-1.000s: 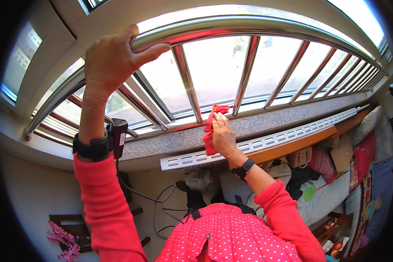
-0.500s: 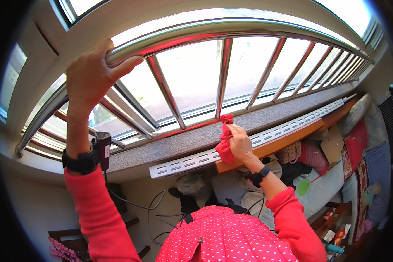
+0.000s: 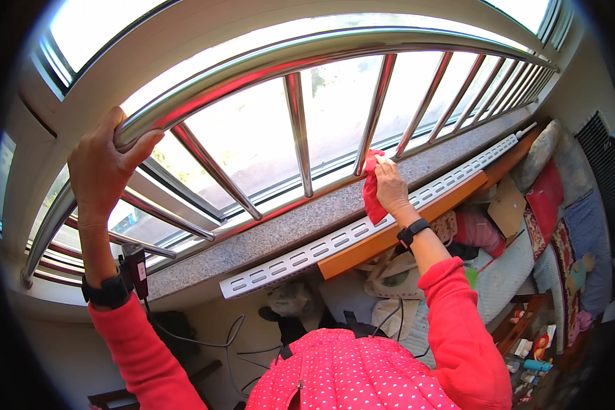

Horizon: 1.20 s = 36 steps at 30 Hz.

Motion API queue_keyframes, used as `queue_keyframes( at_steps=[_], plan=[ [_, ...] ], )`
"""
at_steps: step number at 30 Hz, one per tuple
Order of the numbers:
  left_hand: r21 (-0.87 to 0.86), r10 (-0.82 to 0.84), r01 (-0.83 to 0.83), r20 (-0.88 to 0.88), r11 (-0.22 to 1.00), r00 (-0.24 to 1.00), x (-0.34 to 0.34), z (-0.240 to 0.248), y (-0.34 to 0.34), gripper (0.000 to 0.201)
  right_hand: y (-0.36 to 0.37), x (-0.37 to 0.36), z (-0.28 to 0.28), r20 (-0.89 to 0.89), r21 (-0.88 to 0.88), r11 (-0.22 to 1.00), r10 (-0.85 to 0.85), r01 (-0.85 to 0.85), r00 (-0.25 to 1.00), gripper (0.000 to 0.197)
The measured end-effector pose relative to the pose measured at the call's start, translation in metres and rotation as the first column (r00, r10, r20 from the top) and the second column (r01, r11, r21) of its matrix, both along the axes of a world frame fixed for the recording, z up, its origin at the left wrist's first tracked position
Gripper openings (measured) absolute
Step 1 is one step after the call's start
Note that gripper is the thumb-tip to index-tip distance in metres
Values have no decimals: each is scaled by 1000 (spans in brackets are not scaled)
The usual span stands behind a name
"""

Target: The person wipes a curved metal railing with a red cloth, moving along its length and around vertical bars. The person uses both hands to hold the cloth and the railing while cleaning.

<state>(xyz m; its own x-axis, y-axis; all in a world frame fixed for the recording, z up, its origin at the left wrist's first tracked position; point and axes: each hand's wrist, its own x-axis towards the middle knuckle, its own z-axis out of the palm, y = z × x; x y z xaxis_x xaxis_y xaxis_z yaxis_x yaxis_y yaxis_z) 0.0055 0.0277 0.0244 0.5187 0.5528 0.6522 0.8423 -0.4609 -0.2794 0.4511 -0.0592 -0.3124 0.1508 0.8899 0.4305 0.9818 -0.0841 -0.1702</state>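
My left hand (image 3: 104, 166) is wrapped round the thick metal top rail (image 3: 287, 58) of a window guard, its thumb lying along the rail. In my right hand (image 3: 392, 188) is a bunched red cloth (image 3: 372, 198), gripped between the fingers. The cloth's upper end is at the foot of an upright metal bar (image 3: 377, 109), by the lower rail, and the rest hangs over the stone sill (image 3: 266, 236). Whether the cloth presses on the bar or on the rail below is hidden by the fingers.
Below the sill runs a white slotted panel (image 3: 297, 261) with an orange-brown board (image 3: 362, 254) beside it. A bed (image 3: 502, 290) with cushions and bags lies at the right. Black cables (image 3: 229, 342) hang at my left, and a shelf of small items (image 3: 536, 352) stands lower right.
My right hand has moved right along the guard with the cloth, from the foot of one upright bar to that of the adjacent bar. My left hand keeps its grip; the whole view has shifted.
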Motion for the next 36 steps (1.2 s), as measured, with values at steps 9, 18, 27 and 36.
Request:
queue_keyframes(
  at_steps=[9,18,27,36],
  plan=[
    [33,7,-7,18,999,1000,4,0,-5,56,6,-4,-4,-120,15,986,-166,169,979,42],
    [69,-27,19,116,997,993,4,-14,-11,47,-66,-139,-23,-736,-22,915,258,-404,626,35],
    [-632,-204,628,612,454,764,49,-172,-116,94,-54,-192,80,-993,118,876,106,-469,-52,26],
    [-407,-206,575,660,710,722,30,-240,-86,44,-39,-163,229,-139,221,785,612,-578,778,22]
  ],
)
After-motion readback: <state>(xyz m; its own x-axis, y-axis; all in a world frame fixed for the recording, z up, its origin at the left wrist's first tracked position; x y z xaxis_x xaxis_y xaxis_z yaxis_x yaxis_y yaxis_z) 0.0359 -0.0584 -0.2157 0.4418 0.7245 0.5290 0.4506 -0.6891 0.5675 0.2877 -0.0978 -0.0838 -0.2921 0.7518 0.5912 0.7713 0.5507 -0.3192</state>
